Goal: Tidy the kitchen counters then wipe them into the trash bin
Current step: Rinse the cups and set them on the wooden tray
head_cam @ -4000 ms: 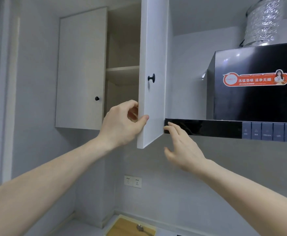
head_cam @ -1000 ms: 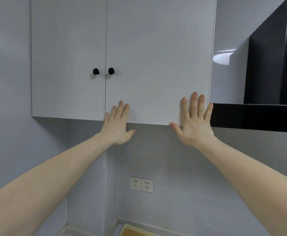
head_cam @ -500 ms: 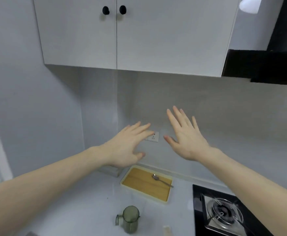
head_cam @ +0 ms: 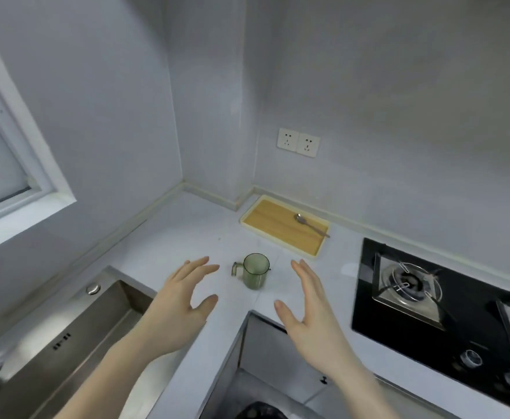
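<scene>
Head view, one entry.

Step in hand: tidying, not yet wiping. Your left hand [head_cam: 184,300] and right hand [head_cam: 305,309] hover over the worktop [head_cam: 169,246], fingers [head_cam: 201,264] spread wide and holding nothing, one to each side of the cup [head_cam: 255,270].

Cup: translucent green, cylindrical, apparently plastic, side handle turned to your left, upright, seemingly empty. It stands between your hands and touches neither.

Tray [head_cam: 284,226]: shallow rectangle, pale rim, wood-grain floor, set in the corner against the wall. Spoon [head_cam: 309,225]: metal, slim, lying aslant inside the tray.

Worktop: smooth, pale, L-shaped, with a small dark speck left of the tray. Sink [head_cam: 75,334]: brushed steel, to your left. Hob [head_cam: 429,300]: glossy black glass with a metal burner, to your right.

Next move, as a judgement: close one hand round the cup's body or handle and lift it straight; it looks light and easily tipped. No cloth or trash bin can be clearly made out, so wiping must wait.
</scene>
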The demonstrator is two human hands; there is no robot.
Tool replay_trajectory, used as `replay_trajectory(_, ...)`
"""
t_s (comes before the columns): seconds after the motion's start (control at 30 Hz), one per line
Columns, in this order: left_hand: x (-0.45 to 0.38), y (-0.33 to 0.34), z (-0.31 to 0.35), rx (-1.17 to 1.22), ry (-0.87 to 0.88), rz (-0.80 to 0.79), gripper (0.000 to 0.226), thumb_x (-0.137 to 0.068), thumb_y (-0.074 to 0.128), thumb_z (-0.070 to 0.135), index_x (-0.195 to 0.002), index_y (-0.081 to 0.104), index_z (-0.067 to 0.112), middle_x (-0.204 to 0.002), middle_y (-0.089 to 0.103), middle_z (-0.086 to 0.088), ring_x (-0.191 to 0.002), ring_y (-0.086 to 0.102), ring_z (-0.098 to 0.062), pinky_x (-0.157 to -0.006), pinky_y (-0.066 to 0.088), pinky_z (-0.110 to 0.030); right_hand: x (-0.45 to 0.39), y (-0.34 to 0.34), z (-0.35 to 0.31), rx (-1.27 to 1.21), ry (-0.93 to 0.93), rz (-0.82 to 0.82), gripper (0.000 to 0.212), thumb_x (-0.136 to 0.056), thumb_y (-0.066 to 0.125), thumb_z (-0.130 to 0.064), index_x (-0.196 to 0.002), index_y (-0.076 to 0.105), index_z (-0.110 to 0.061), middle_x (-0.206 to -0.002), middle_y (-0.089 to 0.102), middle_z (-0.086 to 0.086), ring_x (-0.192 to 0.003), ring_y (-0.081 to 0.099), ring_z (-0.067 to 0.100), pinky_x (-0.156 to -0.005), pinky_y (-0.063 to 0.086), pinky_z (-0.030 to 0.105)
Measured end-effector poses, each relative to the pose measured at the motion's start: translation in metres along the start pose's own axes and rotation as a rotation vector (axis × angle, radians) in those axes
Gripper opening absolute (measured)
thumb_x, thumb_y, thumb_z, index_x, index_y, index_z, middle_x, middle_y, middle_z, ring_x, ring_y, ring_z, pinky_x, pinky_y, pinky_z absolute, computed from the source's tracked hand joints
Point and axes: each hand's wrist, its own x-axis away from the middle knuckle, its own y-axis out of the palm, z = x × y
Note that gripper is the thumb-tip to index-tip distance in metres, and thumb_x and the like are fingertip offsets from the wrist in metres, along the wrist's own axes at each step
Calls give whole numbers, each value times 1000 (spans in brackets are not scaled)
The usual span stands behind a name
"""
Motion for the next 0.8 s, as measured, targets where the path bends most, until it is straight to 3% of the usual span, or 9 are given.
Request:
replay_trajectory(0.03, 12, 5, -8, 0, -29, -18, 50, -98, 60, 30, -144, 44, 42, -158, 25, 28, -153, 11, -6, -114, 32, -15, 7, 7, 4, -4, 24, -25, 71, -99, 56, -43, -156, 13, -46, -162, 1, -32, -147, 0, -14, -121, 15, 17)
replay_trajectory(0.17, 55, 29, -34, -38, -75, -123, 49, -96, 61, 33, -140, 43, 47, -154, 25, 31, -151, 15, -2, -119, 20, -20, 28, 24, 15, 3, 91, -136, 71, -98, 57, -47, -154, 13, -49, -161, 0, -34, -145, -3, -17, -124, 13, 27)
replay_trajectory(0.3, 70, 50, -43, -23, -123, -148, 51, -96, 60, 36, -139, 38, 52, -153, 23, 34, -149, 19, 1, -118, 19, -17, 36, 22, 18, 1, 127, -204, 71, -98, 57, -47, -154, 14, -52, -158, -1, -40, -145, 4, -17, -116, 16, 20)
replay_trajectory(0.4, 71, 66, -31, 8, -142, -133, 50, -97, 58, 36, -144, 43, 44, -157, 25, 30, -149, 20, -1, -119, 26, -24, 37, 14, 25, 21, 132, -240, 68, -98, 57, -47, -153, 18, -51, -158, 3, -38, -144, 7, -16, -113, 18, 19)
replay_trajectory(0.63, 78, 82, 18, -3, -149, -73, 52, -97, 56, 37, -147, 41, 41, -161, 23, 23, -152, 14, -4, -122, 14, -21, 47, 3, 36, 27, 48, -295, 66, -97, 59, -45, -153, 23, -47, -158, 10, -36, -140, 10, -22, -113, 19, 18)
replay_trajectory(0.8, 113, 84, 50, -42, -225, -22, 52, -97, 55, 37, -147, 41, 41, -161, 24, 22, -151, 16, -4, -122, 17, -24, 68, -15, 49, -3, -18, -345, 65, -97, 61, -41, -152, 27, -44, -158, 17, -31, -145, 14, -13, -116, 18, 19)
